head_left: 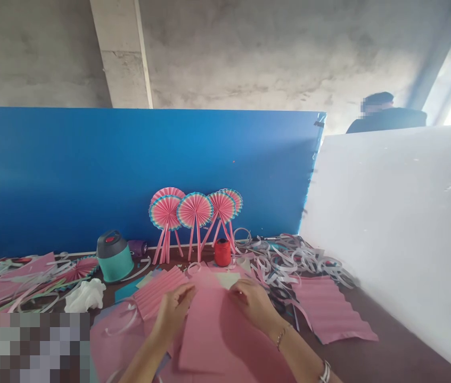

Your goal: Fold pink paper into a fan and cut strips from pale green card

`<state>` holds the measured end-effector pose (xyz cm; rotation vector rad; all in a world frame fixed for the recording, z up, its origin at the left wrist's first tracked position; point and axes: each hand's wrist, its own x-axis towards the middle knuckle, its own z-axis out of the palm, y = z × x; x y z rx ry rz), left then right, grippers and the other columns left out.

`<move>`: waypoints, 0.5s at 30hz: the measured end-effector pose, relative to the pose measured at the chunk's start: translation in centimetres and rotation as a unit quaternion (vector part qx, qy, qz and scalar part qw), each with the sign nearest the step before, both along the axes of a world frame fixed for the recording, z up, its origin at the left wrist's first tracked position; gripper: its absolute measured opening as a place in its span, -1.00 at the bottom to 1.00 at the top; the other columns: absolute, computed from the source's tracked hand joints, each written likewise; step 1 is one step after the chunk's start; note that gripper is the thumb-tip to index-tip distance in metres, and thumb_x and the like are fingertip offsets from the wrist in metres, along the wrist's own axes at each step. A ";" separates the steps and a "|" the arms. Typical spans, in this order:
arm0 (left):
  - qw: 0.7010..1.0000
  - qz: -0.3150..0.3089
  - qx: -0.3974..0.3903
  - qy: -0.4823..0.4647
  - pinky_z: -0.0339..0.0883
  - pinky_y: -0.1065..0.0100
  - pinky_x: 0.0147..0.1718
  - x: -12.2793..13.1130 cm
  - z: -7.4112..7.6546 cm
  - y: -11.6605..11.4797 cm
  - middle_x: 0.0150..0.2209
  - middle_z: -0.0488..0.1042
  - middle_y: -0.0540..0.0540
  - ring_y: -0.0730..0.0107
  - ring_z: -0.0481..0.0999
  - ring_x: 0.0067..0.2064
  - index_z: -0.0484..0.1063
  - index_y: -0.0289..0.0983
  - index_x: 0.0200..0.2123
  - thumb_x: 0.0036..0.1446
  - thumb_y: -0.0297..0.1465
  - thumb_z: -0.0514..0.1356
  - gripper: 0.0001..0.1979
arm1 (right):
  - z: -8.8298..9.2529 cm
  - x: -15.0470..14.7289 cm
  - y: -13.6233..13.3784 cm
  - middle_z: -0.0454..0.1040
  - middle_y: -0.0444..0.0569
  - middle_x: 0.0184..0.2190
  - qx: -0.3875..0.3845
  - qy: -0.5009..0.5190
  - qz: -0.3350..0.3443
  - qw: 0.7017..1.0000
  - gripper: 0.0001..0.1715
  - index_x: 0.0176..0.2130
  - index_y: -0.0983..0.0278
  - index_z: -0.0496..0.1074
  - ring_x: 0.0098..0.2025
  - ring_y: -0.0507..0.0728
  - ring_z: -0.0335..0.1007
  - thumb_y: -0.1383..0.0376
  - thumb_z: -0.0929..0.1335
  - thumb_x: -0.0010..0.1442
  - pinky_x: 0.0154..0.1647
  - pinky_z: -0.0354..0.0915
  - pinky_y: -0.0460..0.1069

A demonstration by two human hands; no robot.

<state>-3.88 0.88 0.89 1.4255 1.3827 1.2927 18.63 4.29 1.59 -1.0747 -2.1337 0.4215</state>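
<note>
A flat pink sheet of paper [209, 335] lies in front of me at the bottom centre. My left hand [174, 308] is closed in a pinch at its far left corner. On the opposite side, my right hand [256, 304], with bracelets on the wrist, pinches the far right part of the sheet; its fingertips are partly hidden. Just beyond stands a red thread spool [222, 253]. Left of my left hand lies pleated pink paper [160, 292]. Finished-looking pink paper fans [195, 210] with blue rims and long handles lean against the blue panel.
A teal and grey container [115, 257] stands at the left near crumpled white tissue [85, 296]. Curled paper strips [285, 260] are heaped at the right, beside a wavy pink sheet [331, 308]. A blue panel [69, 175] and a white panel [401, 213] border the table. A person [388, 118] is behind them.
</note>
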 end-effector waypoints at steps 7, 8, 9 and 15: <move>0.988 0.040 -0.077 -0.131 0.34 0.19 -0.20 -0.1 0.7 0.3 -0.25 0.53 -0.15 0.15 0.50 -0.18 0.11 -0.23 0.17 -0.23 -0.22 0.33 -0.15 | 0.0 0.4 0.9 0.39 -0.09 -0.52 -0.145 0.304 -0.065 0.939 -0.71 -0.45 0.26 0.39 -0.44 0.10 0.23 0.08 0.33 0.05 -0.40 0.15 -0.03; 0.983 0.029 -0.089 -0.160 0.34 0.18 -0.18 0.0 0.6 0.4 -0.22 0.53 -0.17 0.15 0.50 -0.16 0.12 -0.23 0.15 -0.22 -0.22 0.33 -0.17 | 0.0 0.3 0.9 0.41 -0.07 -0.48 -0.169 0.336 -0.051 0.925 -0.70 -0.43 0.26 0.40 -0.40 0.12 0.26 0.06 0.34 0.03 -0.36 0.18 -0.02; 0.979 0.009 -0.094 -0.182 0.33 0.18 -0.15 0.2 0.5 0.3 -0.18 0.53 -0.19 0.14 0.49 -0.13 0.17 -0.23 0.13 -0.21 -0.21 0.33 -0.21 | 0.0 0.1 0.8 0.44 -0.05 -0.43 -0.197 0.366 -0.034 0.909 -0.68 -0.39 0.26 0.40 -0.35 0.14 0.30 0.05 0.36 0.00 -0.34 0.21 -0.01; 0.984 -0.068 -0.063 -0.151 0.34 0.19 -0.17 0.6 0.3 0.4 -0.19 0.54 -0.22 0.05 0.47 -0.11 0.45 -0.32 -0.22 -0.21 -0.23 0.31 -0.56 | -1.0 -0.5 0.6 0.45 0.00 -0.35 -0.276 0.367 -0.037 0.887 -0.67 -0.25 0.24 0.33 -0.33 0.19 0.39 0.14 0.36 -0.02 -0.45 0.31 0.01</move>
